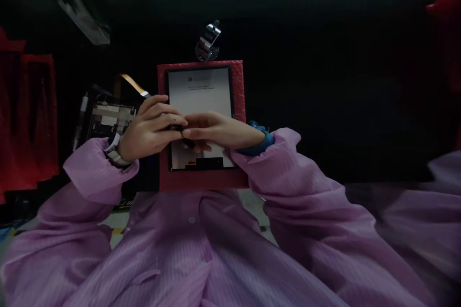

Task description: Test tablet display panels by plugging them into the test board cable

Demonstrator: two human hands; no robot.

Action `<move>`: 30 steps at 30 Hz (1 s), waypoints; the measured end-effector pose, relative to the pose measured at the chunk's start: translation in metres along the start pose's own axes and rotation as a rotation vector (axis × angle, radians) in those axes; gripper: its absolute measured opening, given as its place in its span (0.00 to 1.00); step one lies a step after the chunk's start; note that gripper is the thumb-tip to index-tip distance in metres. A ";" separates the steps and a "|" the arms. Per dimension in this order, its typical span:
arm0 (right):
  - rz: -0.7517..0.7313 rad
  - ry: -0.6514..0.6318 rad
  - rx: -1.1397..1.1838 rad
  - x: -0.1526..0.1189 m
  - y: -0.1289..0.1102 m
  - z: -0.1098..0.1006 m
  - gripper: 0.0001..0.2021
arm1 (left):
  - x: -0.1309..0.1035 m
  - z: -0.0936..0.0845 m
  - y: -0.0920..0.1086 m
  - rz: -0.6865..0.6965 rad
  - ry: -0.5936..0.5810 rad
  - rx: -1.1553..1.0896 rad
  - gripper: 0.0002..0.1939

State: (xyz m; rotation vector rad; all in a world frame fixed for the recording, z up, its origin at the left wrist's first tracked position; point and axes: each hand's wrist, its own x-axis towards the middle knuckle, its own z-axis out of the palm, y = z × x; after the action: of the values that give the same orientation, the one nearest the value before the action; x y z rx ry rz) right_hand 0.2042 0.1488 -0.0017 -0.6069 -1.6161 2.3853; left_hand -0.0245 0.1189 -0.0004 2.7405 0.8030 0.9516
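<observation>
A flat screen panel (201, 100) with a pale, lit face and black frame lies on a red padded mat (203, 181). Over its middle, my left hand (154, 124) and my right hand (218, 130) meet at the fingertips. Between them is a small dark object (188, 143), partly hidden by the fingers; what it is cannot be made out. Both hands have their fingers closed around it. Near my left fingers an orange ribbon cable (132, 83) with a white end sticks out to the upper left.
Behind the mat stands a shiny metal clamp-like piece (208, 42). An electronic assembly with tape (110, 114) and a pen-like tool (84, 105) lie left of my left wrist. Red bins (29, 120) line the far left. At the right edge a purple sleeve (425, 216) shows.
</observation>
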 end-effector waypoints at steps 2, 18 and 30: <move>0.008 -0.022 -0.056 -0.001 0.000 -0.003 0.17 | -0.002 0.000 0.001 -0.068 -0.042 -0.069 0.12; -0.035 0.367 -0.358 -0.011 0.006 0.014 0.07 | -0.006 -0.002 0.067 -0.117 0.088 0.221 0.06; -0.026 0.587 -0.429 -0.035 0.030 0.038 0.08 | -0.050 0.065 0.122 -0.352 0.041 0.399 0.16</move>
State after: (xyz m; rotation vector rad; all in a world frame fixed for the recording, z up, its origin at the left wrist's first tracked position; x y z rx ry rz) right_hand 0.2211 0.0921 -0.0092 -1.2101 -1.8130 1.6039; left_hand 0.0359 -0.0076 -0.0443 2.7458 1.5692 0.8490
